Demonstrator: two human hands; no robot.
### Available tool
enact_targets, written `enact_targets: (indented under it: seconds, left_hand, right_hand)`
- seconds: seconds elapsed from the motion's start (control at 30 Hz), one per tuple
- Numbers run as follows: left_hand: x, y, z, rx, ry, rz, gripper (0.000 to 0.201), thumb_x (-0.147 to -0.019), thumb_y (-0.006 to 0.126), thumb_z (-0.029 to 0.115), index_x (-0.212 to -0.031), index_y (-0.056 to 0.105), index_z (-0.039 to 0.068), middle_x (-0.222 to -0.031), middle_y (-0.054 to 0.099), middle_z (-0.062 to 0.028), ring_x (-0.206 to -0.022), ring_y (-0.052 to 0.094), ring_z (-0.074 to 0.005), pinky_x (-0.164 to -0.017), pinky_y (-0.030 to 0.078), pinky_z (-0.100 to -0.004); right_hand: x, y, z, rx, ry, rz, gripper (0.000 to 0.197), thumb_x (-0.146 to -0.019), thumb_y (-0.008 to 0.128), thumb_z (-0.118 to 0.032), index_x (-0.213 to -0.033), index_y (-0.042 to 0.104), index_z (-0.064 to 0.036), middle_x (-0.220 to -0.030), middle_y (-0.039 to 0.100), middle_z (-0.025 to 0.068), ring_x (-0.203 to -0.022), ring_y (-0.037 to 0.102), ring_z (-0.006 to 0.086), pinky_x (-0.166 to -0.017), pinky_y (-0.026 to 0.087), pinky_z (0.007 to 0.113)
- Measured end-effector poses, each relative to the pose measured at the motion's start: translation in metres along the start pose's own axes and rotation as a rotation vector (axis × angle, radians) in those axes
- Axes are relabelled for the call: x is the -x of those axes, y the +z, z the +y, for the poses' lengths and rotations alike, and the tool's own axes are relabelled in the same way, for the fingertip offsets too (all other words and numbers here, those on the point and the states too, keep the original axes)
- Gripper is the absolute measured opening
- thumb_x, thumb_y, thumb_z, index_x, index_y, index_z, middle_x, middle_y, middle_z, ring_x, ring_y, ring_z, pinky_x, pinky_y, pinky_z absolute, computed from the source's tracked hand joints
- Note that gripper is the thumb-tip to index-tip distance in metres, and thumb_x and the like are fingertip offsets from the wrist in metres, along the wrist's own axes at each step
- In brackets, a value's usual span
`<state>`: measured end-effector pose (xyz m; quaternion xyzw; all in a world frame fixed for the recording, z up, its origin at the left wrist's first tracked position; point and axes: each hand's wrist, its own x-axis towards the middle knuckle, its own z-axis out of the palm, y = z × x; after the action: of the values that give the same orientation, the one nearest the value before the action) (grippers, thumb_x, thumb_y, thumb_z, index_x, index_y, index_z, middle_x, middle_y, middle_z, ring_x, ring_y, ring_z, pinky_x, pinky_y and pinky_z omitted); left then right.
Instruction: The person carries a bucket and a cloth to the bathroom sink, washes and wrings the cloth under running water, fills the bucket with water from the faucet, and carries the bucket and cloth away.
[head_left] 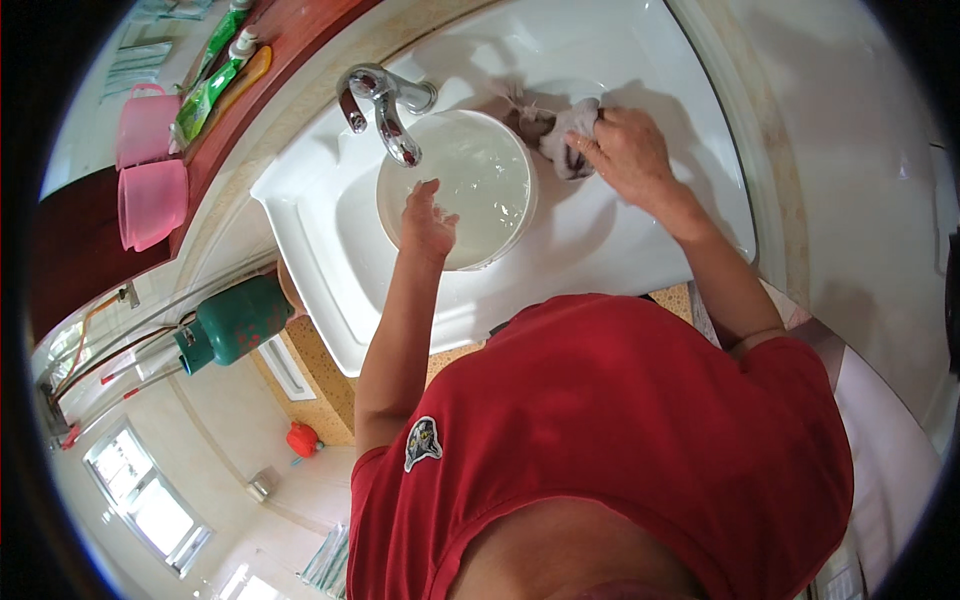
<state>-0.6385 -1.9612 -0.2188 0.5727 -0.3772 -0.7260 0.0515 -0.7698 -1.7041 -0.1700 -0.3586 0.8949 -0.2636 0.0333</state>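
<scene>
A round white bucket (530, 190) of slightly cloudy water stands in the white sink (620, 240) below the chrome faucet (393, 110). Over the bucket's near left side is my left hand (428, 222), with loosely bent fingers apart and nothing in them. My right hand (634, 155) is closed on a wet, light grey cloth (570, 145) with a dark edge, to the right of the bucket. Another darker, crumpled piece of cloth (525, 115) lies against the bucket's far right side. Just what garment the cloth is, I cannot tell.
A dark red shelf (290, 50) at the upper left bears a pink cup (153, 205) and a green and white tube (210, 95). Left of the sink stands a green gas cylinder (240, 320). A red object (302, 438) is lower, near a window (150, 495).
</scene>
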Motion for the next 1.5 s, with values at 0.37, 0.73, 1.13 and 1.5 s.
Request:
enact_targets:
  seconds: [0.37, 0.73, 1.13, 1.5]
  left_hand:
    - [0.09, 0.088, 0.021, 0.015, -0.102, -0.863, 0.031, -0.091, 0.051, 0.021, -0.113, 0.053, 0.0, -0.111, 0.057, -0.0132, -0.101, 0.056, -0.0257, -0.088, 0.048, -0.0309]
    - [0.023, 0.015, 0.016, 0.103, -0.099, -0.278, 0.024, -0.085, 0.057, 0.018, -0.104, 0.055, 0.004, -0.107, 0.056, -0.0105, -0.093, 0.053, -0.0244, -0.085, 0.045, -0.0332]
    - [0.039, 0.062, 0.022, 0.146, -0.165, -0.777, 0.039, -0.089, 0.054, 0.029, -0.116, 0.05, 0.001, -0.114, 0.057, -0.0137, -0.098, 0.058, -0.0243, -0.085, 0.049, -0.0303]
    - [0.08, 0.084, 0.015, -0.544, 0.542, -0.709, 0.054, -0.082, 0.067, 0.014, -0.128, 0.041, 0.001, -0.122, 0.051, -0.0143, -0.107, 0.052, -0.0206, -0.089, 0.045, -0.0345]
  right_hand:
    - [-0.001, 0.062, 0.006, -1.3, 0.694, -0.064, 0.028, -0.086, 0.059, -0.028, -0.097, 0.064, -0.0017, -0.088, 0.062, 0.0031, -0.083, 0.057, 0.0142, -0.072, 0.044, 0.028]
    - [0.002, 0.039, 0.008, -0.88, 0.355, 0.015, 0.027, -0.087, 0.06, -0.025, -0.102, 0.064, -0.0033, -0.083, 0.061, 0.0, -0.08, 0.053, 0.0082, -0.071, 0.043, 0.025]
    - [0.003, 0.056, 0.003, -1.223, 0.629, -0.058, 0.024, -0.088, 0.059, -0.023, -0.1, 0.065, -0.003, -0.086, 0.062, -0.0025, -0.082, 0.053, 0.0065, -0.073, 0.042, 0.023]
    - [-0.009, 0.013, -0.031, 0.051, -0.22, 0.421, 0.021, -0.077, 0.065, -0.009, -0.097, 0.063, -0.002, -0.104, 0.058, 0.0134, -0.088, 0.06, 0.0268, -0.071, 0.05, 0.032]
